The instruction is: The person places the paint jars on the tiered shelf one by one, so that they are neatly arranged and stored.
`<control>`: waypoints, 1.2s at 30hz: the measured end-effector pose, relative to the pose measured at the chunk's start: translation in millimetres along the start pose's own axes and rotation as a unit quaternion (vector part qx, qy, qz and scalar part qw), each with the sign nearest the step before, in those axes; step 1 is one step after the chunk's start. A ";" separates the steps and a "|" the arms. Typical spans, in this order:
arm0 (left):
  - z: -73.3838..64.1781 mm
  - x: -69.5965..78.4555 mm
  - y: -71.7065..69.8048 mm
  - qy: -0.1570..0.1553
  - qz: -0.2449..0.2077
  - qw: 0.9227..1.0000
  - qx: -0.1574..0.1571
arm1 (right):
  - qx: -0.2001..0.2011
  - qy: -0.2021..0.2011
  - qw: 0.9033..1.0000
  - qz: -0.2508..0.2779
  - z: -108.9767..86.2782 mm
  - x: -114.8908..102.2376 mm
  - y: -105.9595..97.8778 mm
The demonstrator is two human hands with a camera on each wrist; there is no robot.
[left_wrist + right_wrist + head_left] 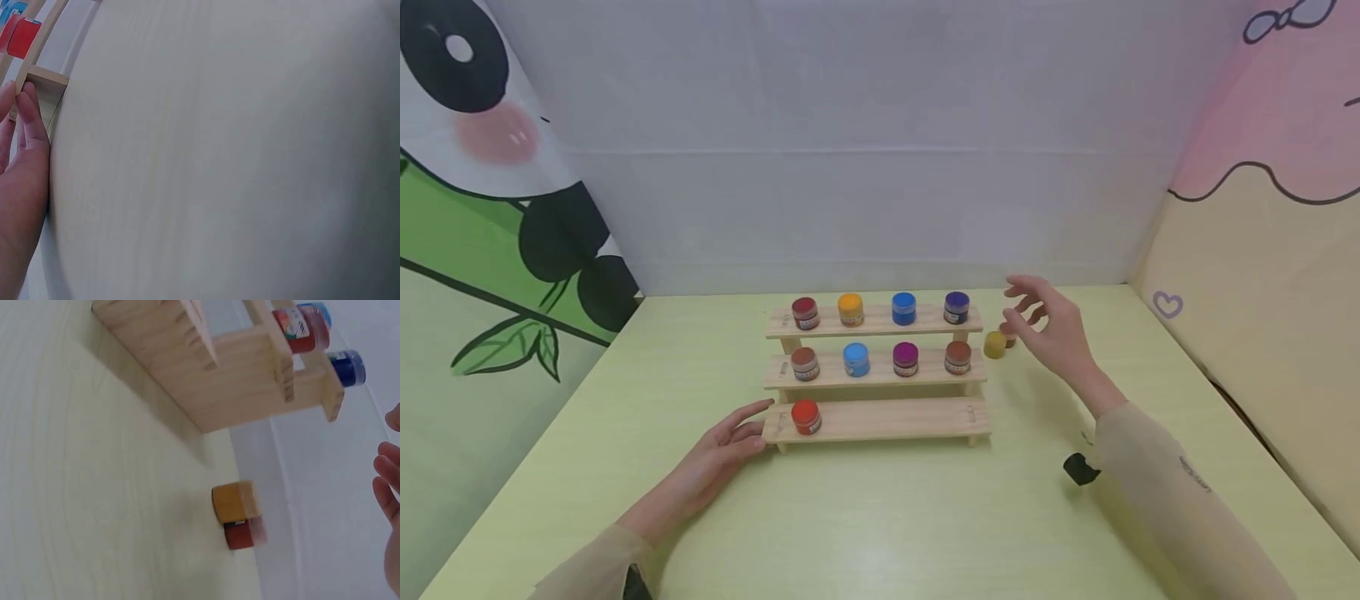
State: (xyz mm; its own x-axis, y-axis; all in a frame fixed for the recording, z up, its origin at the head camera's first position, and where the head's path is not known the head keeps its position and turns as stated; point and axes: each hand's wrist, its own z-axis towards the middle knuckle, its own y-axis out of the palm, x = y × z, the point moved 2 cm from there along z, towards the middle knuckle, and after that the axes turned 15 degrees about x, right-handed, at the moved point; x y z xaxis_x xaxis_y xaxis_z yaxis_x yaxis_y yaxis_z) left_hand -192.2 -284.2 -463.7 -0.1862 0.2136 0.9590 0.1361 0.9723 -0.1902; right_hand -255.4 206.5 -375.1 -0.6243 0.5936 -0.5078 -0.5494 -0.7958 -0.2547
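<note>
A three-step wooden rack [887, 421] stands on the table, with small paint jars on its steps. My left hand [718, 458] holds the left end of the lowest step, thumb in front and fingers behind, beside a red jar [806, 417]. To the right of the rack, my right hand [1054, 332] hovers with loosely bent fingers and nothing in them. Below its fingertips, a yellow jar [995, 345] and a brownish-red jar [240, 535] stand side by side on the table. In the right wrist view only part of that hand shows at the edge.
The top step carries dark red, orange-yellow, blue [904, 309] and dark violet jars. On the middle step are two brown jars, a light blue jar [856, 360] and a purple jar [906, 359]. A pale wall [880, 167] rises behind the table; printed panels flank it.
</note>
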 end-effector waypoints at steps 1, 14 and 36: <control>0.6 -0.6 -0.1 0.000 -0.002 1.000 0.001 | -0.002 0.010 1.000 0.000 -0.9 6.4 0.5; 1.4 -1.3 2.4 -0.006 -0.003 1.000 -0.001 | -0.117 0.092 0.989 -0.008 -13.5 67.4 11.6; -1.1 0.7 1.2 -0.006 0.000 1.000 0.000 | -0.285 0.170 0.943 0.004 -25.7 87.5 17.9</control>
State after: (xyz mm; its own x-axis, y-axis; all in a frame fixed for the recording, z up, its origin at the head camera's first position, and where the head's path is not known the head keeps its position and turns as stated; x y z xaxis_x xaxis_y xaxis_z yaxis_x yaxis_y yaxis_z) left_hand -191.2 -283.0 -462.9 -0.1981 0.2143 0.9565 0.1362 0.9724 -0.1897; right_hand -305.6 241.1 -445.3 -0.3608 0.5910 -0.7214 -0.0973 -0.7932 -0.6011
